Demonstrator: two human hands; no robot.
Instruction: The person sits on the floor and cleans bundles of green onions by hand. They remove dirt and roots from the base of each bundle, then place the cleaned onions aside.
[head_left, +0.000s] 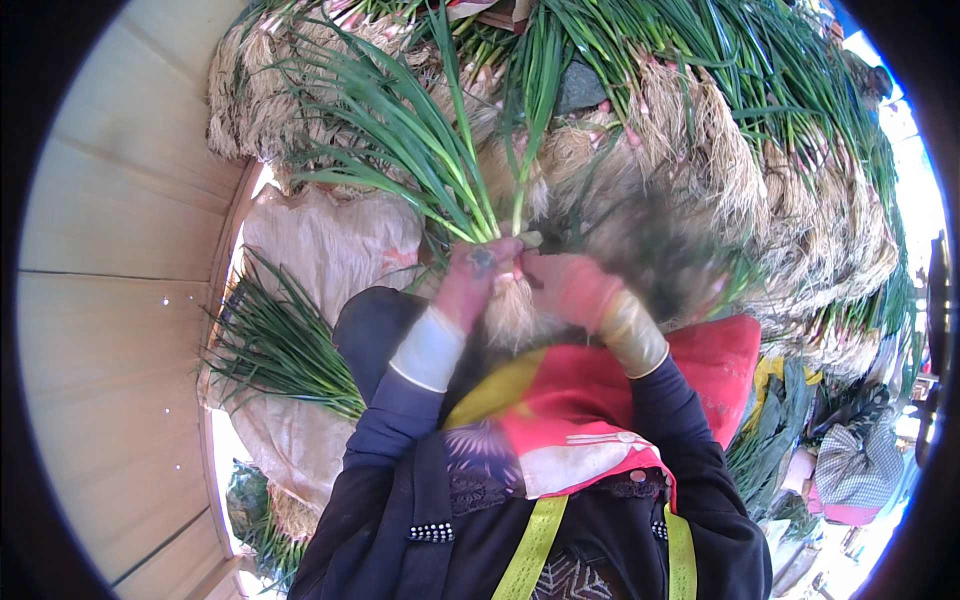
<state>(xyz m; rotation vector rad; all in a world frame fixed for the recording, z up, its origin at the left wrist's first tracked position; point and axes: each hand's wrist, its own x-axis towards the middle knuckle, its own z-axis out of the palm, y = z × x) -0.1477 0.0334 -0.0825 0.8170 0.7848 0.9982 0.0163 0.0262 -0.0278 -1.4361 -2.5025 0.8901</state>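
Both of my hands wear pinkish rubber gloves with pale cuffs, and they meet in front of my lap. My left hand (480, 274) grips a small bunch of green garlic (457, 180) near the stem bases, its long leaves fanning up and left. Pale, stringy roots (512, 311) hang below the grip. At the pinkish stem bases, my right hand (574, 289) has its fingers closed against the bunch, slightly blurred. Over my lap lies a red and yellow apron (600, 382).
Heaps of rooted green garlic (690, 142) spread across the far side and right. A leafy bunch (292, 345) lies on a pale woven sack (330, 232) to the left, beside a panelled wall (120, 300). A person in a checked hat (859, 465) is at the right edge.
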